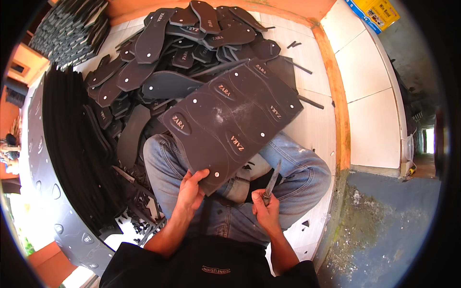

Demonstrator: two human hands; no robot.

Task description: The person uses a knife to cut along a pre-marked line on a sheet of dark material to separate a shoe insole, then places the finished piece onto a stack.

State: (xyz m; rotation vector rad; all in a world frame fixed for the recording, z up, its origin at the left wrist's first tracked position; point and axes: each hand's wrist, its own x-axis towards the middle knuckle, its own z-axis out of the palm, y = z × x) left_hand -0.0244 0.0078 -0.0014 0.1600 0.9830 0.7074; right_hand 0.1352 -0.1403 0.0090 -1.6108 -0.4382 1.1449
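Note:
My left hand grips the near corner of a dark foam sheet, thumb on top. The sheet is moulded with several sandal sole outlines, pale printed marks and white dots, and it lies tilted across my lap and knees. In my right hand, closed round its handle, a knife points up and away from me. The blade stands just right of the sheet's near edge, apart from it. Beyond the sheet rises a heap of cut-out dark soles, partly hidden by it.
On my left stands a tall stack of dark foam sheets. More layered pieces are piled at the far left. Thin offcuts lie on the white tiles to the right, beside an orange-edged step. Scraps litter the floor near my left knee.

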